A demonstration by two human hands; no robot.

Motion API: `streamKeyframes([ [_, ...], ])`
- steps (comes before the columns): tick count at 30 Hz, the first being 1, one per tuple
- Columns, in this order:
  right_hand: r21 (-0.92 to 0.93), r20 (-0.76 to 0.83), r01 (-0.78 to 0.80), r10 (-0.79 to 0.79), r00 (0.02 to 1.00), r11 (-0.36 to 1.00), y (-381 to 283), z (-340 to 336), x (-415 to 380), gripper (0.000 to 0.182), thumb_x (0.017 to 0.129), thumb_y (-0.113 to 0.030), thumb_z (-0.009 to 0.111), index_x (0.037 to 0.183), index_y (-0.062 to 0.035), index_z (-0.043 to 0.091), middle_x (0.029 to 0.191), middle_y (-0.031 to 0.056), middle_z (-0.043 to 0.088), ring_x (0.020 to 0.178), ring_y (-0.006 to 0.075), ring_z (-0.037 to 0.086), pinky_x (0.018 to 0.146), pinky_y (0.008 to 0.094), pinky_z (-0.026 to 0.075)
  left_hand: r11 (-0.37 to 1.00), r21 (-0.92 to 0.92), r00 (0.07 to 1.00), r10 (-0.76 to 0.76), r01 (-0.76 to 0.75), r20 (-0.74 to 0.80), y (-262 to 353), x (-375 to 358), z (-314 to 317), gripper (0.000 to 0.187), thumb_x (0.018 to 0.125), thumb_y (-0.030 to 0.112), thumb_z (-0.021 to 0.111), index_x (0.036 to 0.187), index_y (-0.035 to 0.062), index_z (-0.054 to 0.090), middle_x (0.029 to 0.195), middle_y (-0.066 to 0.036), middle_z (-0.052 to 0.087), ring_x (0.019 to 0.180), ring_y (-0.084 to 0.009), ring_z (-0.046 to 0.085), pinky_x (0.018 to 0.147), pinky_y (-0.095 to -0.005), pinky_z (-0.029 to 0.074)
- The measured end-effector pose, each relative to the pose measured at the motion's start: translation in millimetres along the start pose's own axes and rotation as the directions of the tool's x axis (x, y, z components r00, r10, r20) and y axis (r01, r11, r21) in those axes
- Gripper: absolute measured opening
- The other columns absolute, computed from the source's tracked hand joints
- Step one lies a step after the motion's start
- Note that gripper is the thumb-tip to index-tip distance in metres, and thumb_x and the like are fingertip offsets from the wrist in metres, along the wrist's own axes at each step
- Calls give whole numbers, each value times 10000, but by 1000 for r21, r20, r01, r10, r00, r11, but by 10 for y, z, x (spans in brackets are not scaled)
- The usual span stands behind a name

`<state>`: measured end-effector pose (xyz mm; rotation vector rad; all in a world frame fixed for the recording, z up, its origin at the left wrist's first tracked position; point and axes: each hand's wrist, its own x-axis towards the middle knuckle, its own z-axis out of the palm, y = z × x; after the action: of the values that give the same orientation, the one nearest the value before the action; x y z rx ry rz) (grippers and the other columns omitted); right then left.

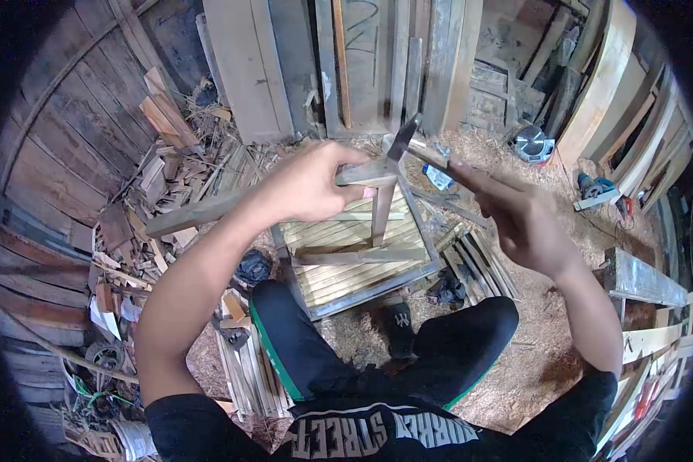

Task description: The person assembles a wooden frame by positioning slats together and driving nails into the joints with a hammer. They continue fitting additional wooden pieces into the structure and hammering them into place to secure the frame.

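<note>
My left hand (316, 185) is wrapped around a long wooden bar (196, 213), close to its right end. A shorter wooden piece (381, 218) runs down from that end, and the two seem to meet in a corner. My right hand (527, 227), slightly blurred, grips the handle of a hammer (404, 137). The dark hammer head is right at the bar's end; whether it touches cannot be seen. Beneath my hands lies a framed slatted wooden panel (339, 289) in front of my knees, with another wooden strip (358, 257) across it.
Scrap wood (162, 177) is heaped along the left wall. Stacked wooden strips (477, 262) lie right of the panel. On the sawdust floor at right are a circular saw (533, 145) and a blue power tool (597, 189). Tall boards (254, 69) lean at the back.
</note>
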<state>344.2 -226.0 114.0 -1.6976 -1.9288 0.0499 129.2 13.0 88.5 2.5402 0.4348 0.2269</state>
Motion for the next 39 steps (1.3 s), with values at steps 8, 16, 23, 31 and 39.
streamKeyframes([
  [8, 70, -16, -12, 14, 1000, 997, -10, -71, 1, 809, 737, 229, 432, 1496, -35, 523, 888, 140, 626, 710, 187, 500, 663, 329, 482, 1000, -24, 998, -14, 15, 53, 58, 21, -30, 441, 884, 247, 787, 1228, -14, 699, 1130, -251, 730, 1088, -352, 709, 963, -426, 522],
  [16, 105, -59, -68, 75, 995, 992, -67, -81, 14, 662, 877, 105, 518, 1511, -82, 518, 876, 133, 630, 689, 160, 479, 632, 277, 434, 999, -26, 998, -25, 27, 54, 67, 18, -6, 419, 888, 229, 780, 1217, -17, 700, 1117, -249, 732, 1072, -352, 711, 962, -417, 522],
  [23, 297, -263, -6, 88, 961, 955, -48, -152, 64, 855, 749, 174, 521, 1521, -192, 521, 1039, 222, 689, 761, 354, 649, 748, 435, 545, 1000, 18, 999, -3, 2, 38, 11, 39, 29, 412, 890, 232, 779, 1205, -21, 702, 1119, -244, 736, 1058, -357, 719, 953, -426, 525],
  [31, 313, -312, 35, 68, 948, 949, -93, -140, 72, 655, 835, 151, 420, 1481, 68, 482, 1451, 163, 602, 757, 155, 555, 684, 292, 470, 1000, -9, 999, 0, 1, 46, -1, 51, 24, 386, 891, 214, 777, 1195, -14, 710, 1121, -241, 736, 1046, -354, 721, 945, -424, 524],
  [39, 286, -243, 16, 56, 969, 958, -59, -219, 98, 664, 886, 153, 517, 1511, -70, 508, 938, 210, 654, 654, 220, 505, 657, 328, 478, 1000, -22, 1000, 15, -15, -7, -87, 45, 66, 364, 890, 219, 779, 1180, 7, 724, 1113, -238, 737, 1051, -333, 720, 948, -419, 521],
])
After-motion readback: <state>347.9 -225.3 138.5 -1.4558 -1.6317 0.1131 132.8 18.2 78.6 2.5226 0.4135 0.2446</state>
